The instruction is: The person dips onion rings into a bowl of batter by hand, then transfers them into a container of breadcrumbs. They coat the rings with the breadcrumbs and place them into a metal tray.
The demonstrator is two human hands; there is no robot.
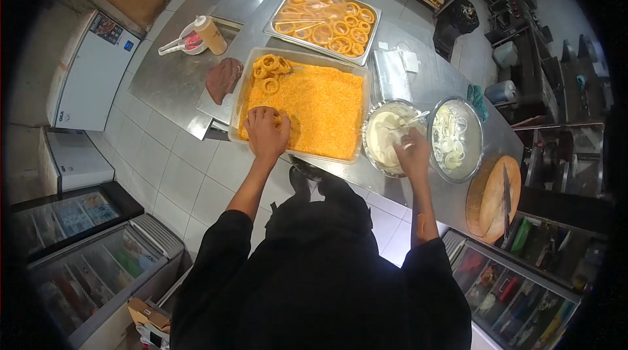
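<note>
My left hand [266, 133] rests over the near left corner of a clear tub [362, 111] of orange breadcrumbs [317, 105]. Its fingers are bent and slightly apart, the tips down at the crumbs. Several breaded onion rings [270, 69] are piled in the tub's far left corner. Over a bowl [368, 152] of pale batter [381, 134], my right hand [412, 154] has its fingers drawn together; I cannot tell what is in them. A utensil handle leans at this bowl's far right side. To the right, a metal bowl [481, 137] holds sliced onion rings [450, 134].
Behind the tub is a metal tray [358, 59] of breaded rings under plastic film. A sauce bottle [210, 35], a white bowl [194, 46] and a dark reddish cloth [224, 80] lie left. At right, a knife [506, 193] lies on a round wooden board [487, 199].
</note>
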